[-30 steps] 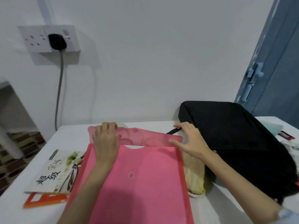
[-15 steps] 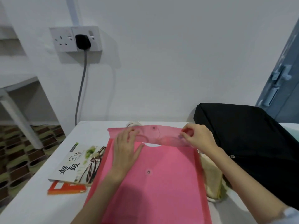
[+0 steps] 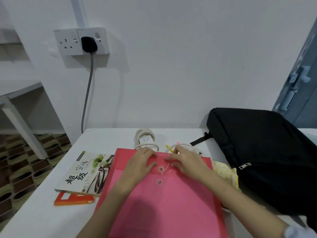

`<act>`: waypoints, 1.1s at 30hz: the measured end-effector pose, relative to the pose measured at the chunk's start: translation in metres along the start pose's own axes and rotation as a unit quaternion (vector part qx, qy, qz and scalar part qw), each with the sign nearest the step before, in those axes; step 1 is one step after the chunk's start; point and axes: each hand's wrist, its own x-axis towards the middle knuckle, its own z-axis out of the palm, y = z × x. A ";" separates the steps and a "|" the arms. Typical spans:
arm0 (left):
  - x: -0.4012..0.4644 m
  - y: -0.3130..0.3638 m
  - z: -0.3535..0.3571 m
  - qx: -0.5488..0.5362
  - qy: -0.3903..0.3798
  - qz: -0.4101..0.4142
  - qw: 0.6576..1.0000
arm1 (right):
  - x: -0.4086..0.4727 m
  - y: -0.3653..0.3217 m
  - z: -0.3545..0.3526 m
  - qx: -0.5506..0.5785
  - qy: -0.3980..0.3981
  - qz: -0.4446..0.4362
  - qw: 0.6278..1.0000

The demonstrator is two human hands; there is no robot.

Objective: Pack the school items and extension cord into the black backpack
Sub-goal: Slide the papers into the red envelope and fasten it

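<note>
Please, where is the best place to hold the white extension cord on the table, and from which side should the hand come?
Probably grip the extension cord across its coiled middle, coming from above. The cable is wound around the strip into one compact bundle lying flat beyond the pink folder, so a grip there should keep the loops together. Its near end is hidden behind the folder and the left hand.

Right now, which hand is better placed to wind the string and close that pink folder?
The right hand, probably. A thin string runs from the upper button toward its fingers, so it appears nearest the loose end. The left hand lies flat on the pink folder flap, steadying it.
</note>
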 end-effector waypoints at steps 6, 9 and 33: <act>-0.007 0.000 0.005 -0.038 -0.004 0.019 0.999 | 0.000 -0.003 0.010 -0.149 0.049 -0.063 0.986; -0.010 0.000 0.011 -0.008 -0.004 0.028 1.000 | -0.006 -0.007 0.010 -0.143 0.059 -0.064 0.986; -0.057 0.009 0.018 -0.004 -0.154 -0.091 0.984 | -0.090 -0.062 0.068 0.068 0.060 0.027 0.996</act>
